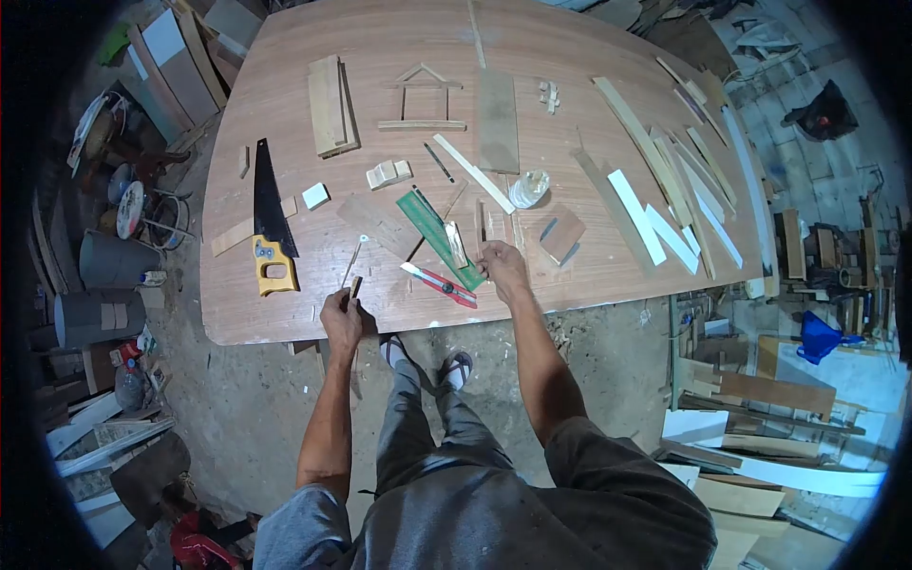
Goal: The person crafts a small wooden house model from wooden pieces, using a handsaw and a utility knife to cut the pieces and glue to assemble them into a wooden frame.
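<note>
My left hand (342, 318) is closed at the table's front edge, around a thin stick (352, 261) with a pale tip. A short piece of wood (356, 287) also stands up from its fingers. My right hand (503, 266) pinches the lower end of a small dark wood strip (481, 222). Just left of that hand lies a green ruler (432, 228), with a small pale wood piece (456, 244) over it. A red utility knife (440, 285) rests in front of the ruler. Behind the right hand stands an open white tub (529, 189).
A handsaw (275, 271) with a yellow handle lies at left. A small house-shaped wood frame (424, 124) sits farther back, near stacked boards (332, 104). Long strips (636, 217) cover the right side of the table (589, 38). Offcuts (774, 394) are piled beside it.
</note>
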Demonstrator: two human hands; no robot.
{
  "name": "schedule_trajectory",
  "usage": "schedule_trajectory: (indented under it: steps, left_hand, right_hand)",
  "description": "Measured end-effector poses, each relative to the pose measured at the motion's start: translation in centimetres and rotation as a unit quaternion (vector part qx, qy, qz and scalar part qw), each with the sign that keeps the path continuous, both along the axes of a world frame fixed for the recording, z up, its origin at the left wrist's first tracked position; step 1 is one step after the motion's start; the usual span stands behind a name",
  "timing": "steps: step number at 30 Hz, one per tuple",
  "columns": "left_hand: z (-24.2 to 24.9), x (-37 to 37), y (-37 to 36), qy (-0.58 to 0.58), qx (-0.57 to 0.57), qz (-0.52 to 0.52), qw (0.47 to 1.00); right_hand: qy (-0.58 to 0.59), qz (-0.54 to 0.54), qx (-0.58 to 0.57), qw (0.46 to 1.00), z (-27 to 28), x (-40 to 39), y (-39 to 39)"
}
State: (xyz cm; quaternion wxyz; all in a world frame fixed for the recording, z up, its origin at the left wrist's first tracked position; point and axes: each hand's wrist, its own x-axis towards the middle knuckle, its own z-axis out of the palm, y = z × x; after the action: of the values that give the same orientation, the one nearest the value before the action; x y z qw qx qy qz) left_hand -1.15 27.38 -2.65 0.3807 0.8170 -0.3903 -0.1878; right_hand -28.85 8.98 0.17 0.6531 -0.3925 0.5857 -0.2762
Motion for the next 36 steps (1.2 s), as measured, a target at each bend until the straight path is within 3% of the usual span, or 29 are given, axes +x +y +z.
schedule_trajectory:
  steps: [4, 8, 10, 11, 13, 14, 16, 18, 21, 22, 25, 26, 28, 32, 36]
  left_hand:
    - [0.2, -0.3, -0.9, 0.128, -0.008, 0.025, 0.991]
    - [2.2, -1.6, -1.5, 0.274, -0.020, 0.038, 0.961]
    - [4.0, -2.2, -1.4, 0.295, -0.025, 0.048, 0.954]
    - [5.0, -2.6, -1.3, 0.306, -0.028, 0.053, 0.950]
    - [6.7, -3.5, -1.1, 0.351, -0.046, 0.067, 0.933]
    - [8.0, -3.9, -0.9, 0.348, -0.050, 0.074, 0.933]
    - [10.2, -4.8, -0.3, 0.377, -0.026, 0.058, 0.924]
    - [9.7, -5.3, 0.7, 0.373, -0.031, 0.039, 0.927]
    - [11.1, -6.1, 2.5, 0.325, -0.036, -0.012, 0.945]
    - [11.7, -5.7, 3.4, 0.322, -0.039, -0.001, 0.946]
    - [12.8, -4.1, 5.8, 0.501, -0.094, 0.090, 0.856]
    - [12.6, -3.6, 6.4, 0.499, -0.102, 0.091, 0.856]
    - [12.3, -2.5, 7.4, 0.560, -0.178, 0.152, 0.795]
    - [11.1, -2.3, 6.5, 0.609, -0.202, 0.174, 0.747]
    - [8.0, 1.0, 5.9, 0.641, -0.242, 0.138, 0.715]
  right_hand:
    - [-0.109, -0.005, 0.003, 0.994, 0.4, -0.9, 1.1]
    - [-0.083, -0.010, -0.028, 0.996, 0.2, -1.1, 1.7]
    - [0.096, 0.009, -0.122, 0.988, -0.7, -1.2, 1.1]
    - [0.086, 0.020, -0.121, 0.989, -0.9, -1.1, 1.1]
    - [0.236, 0.074, -0.256, 0.935, -0.9, -1.2, 1.1]
    - [0.232, 0.081, -0.259, 0.934, 0.6, -0.3, 1.8]
    - [0.027, 0.176, -0.139, 0.974, 4.3, 2.3, 4.3]
    - [-0.058, 0.214, -0.117, 0.968, 9.2, 5.5, 7.5]
    - [-0.125, 0.292, -0.165, 0.934, 6.8, 9.4, 9.2]
    - [-0.129, 0.303, -0.163, 0.930, 7.1, 10.0, 9.4]
    - [-0.149, 0.226, -0.086, 0.959, 7.9, 11.0, 9.6]
    - [-0.151, 0.231, -0.092, 0.957, 8.0, 11.1, 9.6]
    - [-0.147, 0.211, -0.084, 0.963, 8.0, 11.5, 10.1]
    - [-0.183, 0.191, -0.075, 0.961, 6.7, 14.6, 12.7]
    - [-0.122, 0.272, -0.091, 0.950, 6.7, 18.8, 16.0]
